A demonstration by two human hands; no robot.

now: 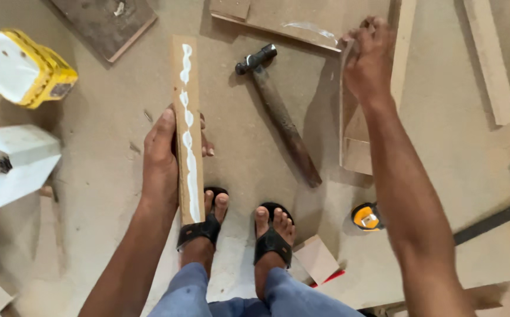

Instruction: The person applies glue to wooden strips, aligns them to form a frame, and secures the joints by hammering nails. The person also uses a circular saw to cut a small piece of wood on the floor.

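My left hand [162, 158] grips a narrow wooden strip [186, 88] held lengthwise, with a wavy line of white glue [189, 135] running down its upper face. My right hand [368, 58] reaches out to the right and holds the top edge of an upright wooden board [354, 141]. Between the two hands a hammer [278, 111] with a dark wooden handle lies on the floor. My feet in black sandals [237, 232] stand below the strip.
A yellow and white container [23, 67] lies at upper left, a white plastic piece [8, 161] below it. Boards lie at the top [290, 20] and right [490, 58]. A yellow tape measure [365, 216] sits near my right forearm.
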